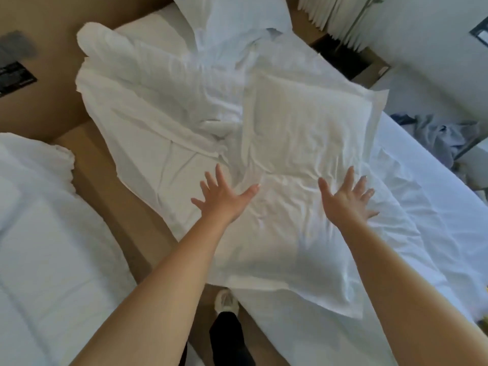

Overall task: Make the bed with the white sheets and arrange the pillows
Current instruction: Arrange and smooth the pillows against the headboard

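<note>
1. Left hand (224,196) is laid palm-down on the near pillow (290,260), toward its left side. The fingers are straight and spread wide, the thumb is angled toward the other hand, and nothing is gripped.
2. Right hand (348,196) is laid palm-down on the same pillow, toward its right side. Its fingers are likewise splayed and straight, and nothing is held or pinched.
3. The near pillow is seen lying flat across the near corner of the bed (435,220). Its case is wrinkled, and its flat-bordered lower corner reaches toward the mattress edge.
4. A flanged pillow (311,122) is noted just beyond the hands, lying flat. Where it ends and the near pillow begins cannot be told for certain.
5. A loose sheet (145,114), white and crumpled, is bunched left of the pillows, with its left edge hanging out over the tan floor (118,207).
6. More white bedding (237,17) is piled at the far end of the bed — pillow or cover cannot be told.
7. The mattress to the right is covered in smooth white fabric.
8. A second bed (39,233) with white covers is seen at the left, across the strip of floor.
9. A pale shoe (225,299) and dark trouser leg (229,336) are visible below — between the forearms.
10. A heap of bluish clothes (443,136) is noted beyond the bed's right side.
</note>
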